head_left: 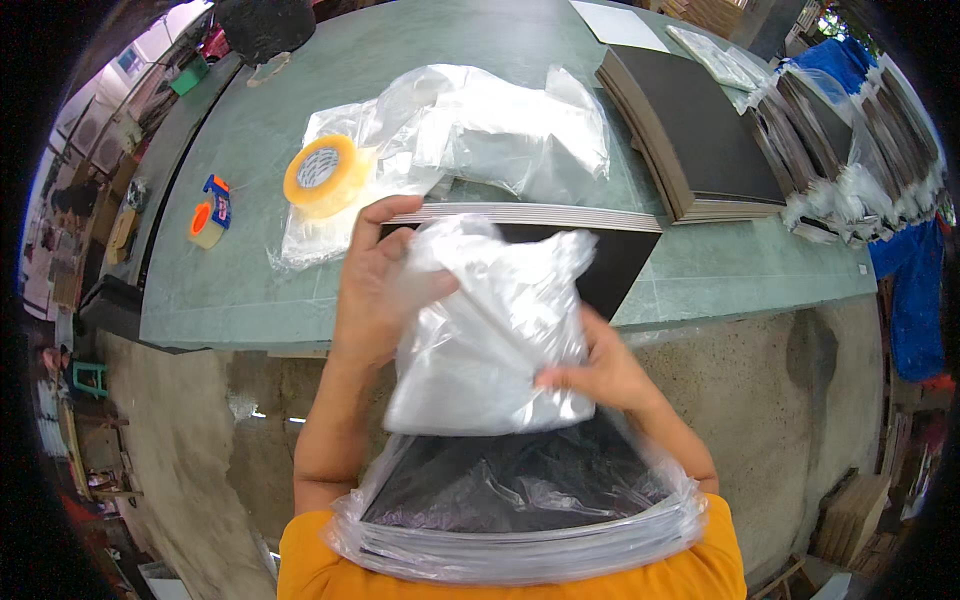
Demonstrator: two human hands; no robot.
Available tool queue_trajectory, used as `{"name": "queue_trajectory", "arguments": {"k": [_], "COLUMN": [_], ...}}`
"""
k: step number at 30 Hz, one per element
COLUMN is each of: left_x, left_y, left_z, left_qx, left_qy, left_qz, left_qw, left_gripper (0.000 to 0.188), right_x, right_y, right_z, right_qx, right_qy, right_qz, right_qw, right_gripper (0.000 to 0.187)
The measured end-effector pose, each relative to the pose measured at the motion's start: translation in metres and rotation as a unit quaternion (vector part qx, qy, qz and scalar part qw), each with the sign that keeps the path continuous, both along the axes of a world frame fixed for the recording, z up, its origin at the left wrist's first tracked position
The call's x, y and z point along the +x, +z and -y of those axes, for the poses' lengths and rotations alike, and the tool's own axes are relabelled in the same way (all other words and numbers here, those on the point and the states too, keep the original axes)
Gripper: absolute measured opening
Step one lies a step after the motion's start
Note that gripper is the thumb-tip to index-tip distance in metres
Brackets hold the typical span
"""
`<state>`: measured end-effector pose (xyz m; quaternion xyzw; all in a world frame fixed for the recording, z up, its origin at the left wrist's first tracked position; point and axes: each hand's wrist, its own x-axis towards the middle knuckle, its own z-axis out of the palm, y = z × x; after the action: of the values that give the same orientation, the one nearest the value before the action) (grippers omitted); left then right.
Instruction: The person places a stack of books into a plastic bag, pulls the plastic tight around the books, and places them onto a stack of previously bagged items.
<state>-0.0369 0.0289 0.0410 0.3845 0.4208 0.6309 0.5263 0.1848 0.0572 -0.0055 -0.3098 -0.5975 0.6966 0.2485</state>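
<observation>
A crumpled clear plastic sheet or bag (490, 340) is bunched up between my hands, partly smeared by motion. My left hand (378, 290) grips its upper left side, with the thumb over the plastic and the fingers slightly blurred. My right hand (610, 365) pinches its lower right side, thumb in front. Behind it, a stack of black boards with pale edges (625, 255) rests at the table's front edge. Close to my body, below the bunched plastic, clear film (520, 545) wraps around dark flat boards (500, 470).
On the green table (250, 310) lie a large tape roll (325, 177), a tape dispenser (211, 212) and loose plastic film (480, 125). A dark board stack (690, 135) stands at right, beside several plastic-wrapped bundles (850, 140). Below the table is a concrete floor (740, 430).
</observation>
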Motion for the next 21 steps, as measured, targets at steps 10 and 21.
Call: {"name": "queue_trajectory", "arguments": {"k": [10,21], "left_x": [-0.021,0.058], "left_y": [-0.033,-0.023], "left_z": [0.018,0.021], "left_qx": [0.002,0.056], "left_qy": [-0.043,-0.112], "left_qz": [-0.22,-0.293], "left_qw": [0.974,0.948], "left_gripper": [0.045,0.046], "right_x": [0.026,-0.005], "right_y": [-0.008,-0.018], "right_z": [-0.022,-0.007], "right_qx": [-0.078,-0.111], "right_qy": [0.002,-0.006], "right_qz": [-0.082,-0.092], "right_qw": [0.994,0.99], "right_gripper": [0.018,0.02]}}
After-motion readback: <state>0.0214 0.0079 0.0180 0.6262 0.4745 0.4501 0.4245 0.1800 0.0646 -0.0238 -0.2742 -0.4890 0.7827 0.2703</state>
